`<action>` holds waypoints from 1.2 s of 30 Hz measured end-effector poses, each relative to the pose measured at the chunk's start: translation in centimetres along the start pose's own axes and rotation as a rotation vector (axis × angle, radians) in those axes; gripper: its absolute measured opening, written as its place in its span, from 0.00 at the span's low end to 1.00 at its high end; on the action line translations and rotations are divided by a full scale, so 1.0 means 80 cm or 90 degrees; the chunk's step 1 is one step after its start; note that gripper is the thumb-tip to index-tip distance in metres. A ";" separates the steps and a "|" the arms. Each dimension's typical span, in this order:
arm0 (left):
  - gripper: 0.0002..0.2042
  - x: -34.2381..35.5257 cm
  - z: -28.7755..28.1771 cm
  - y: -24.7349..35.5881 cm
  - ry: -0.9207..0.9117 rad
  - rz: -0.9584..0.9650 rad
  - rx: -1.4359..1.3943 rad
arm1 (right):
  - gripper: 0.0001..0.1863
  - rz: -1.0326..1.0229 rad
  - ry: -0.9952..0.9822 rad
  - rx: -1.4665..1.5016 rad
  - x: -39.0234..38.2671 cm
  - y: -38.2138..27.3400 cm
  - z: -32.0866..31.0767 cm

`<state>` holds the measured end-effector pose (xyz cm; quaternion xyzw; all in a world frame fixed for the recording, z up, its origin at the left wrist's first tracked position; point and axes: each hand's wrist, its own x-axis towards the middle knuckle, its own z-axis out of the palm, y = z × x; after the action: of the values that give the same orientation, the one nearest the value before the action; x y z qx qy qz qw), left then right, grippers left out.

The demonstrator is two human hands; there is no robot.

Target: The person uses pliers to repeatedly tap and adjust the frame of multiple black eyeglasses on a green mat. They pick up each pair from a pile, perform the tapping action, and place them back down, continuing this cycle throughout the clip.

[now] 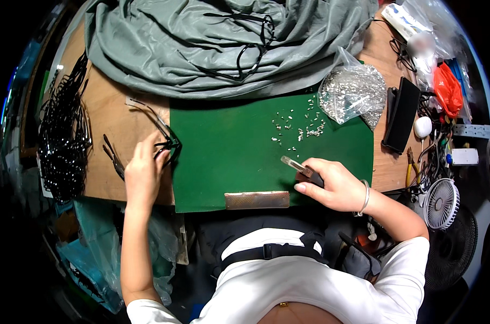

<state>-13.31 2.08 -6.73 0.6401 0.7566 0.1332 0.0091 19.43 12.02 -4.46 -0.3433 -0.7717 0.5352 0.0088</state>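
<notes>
At the left edge of the green mat (223, 140), my left hand (143, 164) is closed on a black eyeglass frame (172, 141), whose one temple reaches up and away. Another dark frame or loose temple pieces (113, 156) lie on the wood just left of that hand. Over the right part of the mat, my right hand (334, 184) grips a hand tool with a dark handle and a narrow metal tip (293, 163); its exact kind is unclear. Beyond the tip, small silver metal parts (310, 131) lie scattered. A clear plastic bag (347, 97) holds many more.
Grey-green cloth (164, 59) covers the far side, with black glasses (245, 65) on it. Many black frames (64, 140) are heaped at left. A ridged metal strip (257, 200) sits at the front edge. Rightward are a black case (402, 114), yellow-handled pliers (412, 167) and a fan (442, 204).
</notes>
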 end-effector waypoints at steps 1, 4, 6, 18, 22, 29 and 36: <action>0.19 0.008 -0.003 0.003 0.014 -0.034 -0.035 | 0.14 0.008 0.008 -0.008 -0.006 0.004 -0.001; 0.20 0.061 -0.008 0.058 0.101 0.062 -0.115 | 0.14 0.047 0.051 -0.006 -0.012 0.007 0.000; 0.19 0.114 0.009 0.104 0.178 0.149 -0.200 | 0.14 0.014 0.046 -0.009 -0.010 0.006 0.006; 0.16 0.078 -0.067 0.149 -0.179 -0.213 -1.091 | 0.11 0.039 0.124 -0.046 -0.023 0.007 -0.027; 0.20 0.002 -0.099 0.169 -0.132 -0.322 -1.382 | 0.09 -0.028 0.155 -0.186 0.013 0.027 -0.013; 0.38 -0.068 -0.060 0.167 -0.183 -0.257 -1.043 | 0.10 -0.108 0.141 -0.324 0.030 0.042 0.006; 0.46 -0.059 -0.032 0.177 -0.110 -0.108 -1.074 | 0.08 -0.078 0.143 -0.317 0.026 0.034 0.003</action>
<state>0.73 -0.90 -2.00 0.3680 0.4464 0.6018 0.5507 19.19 13.44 -7.56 -0.3448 -0.8931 0.2859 0.0418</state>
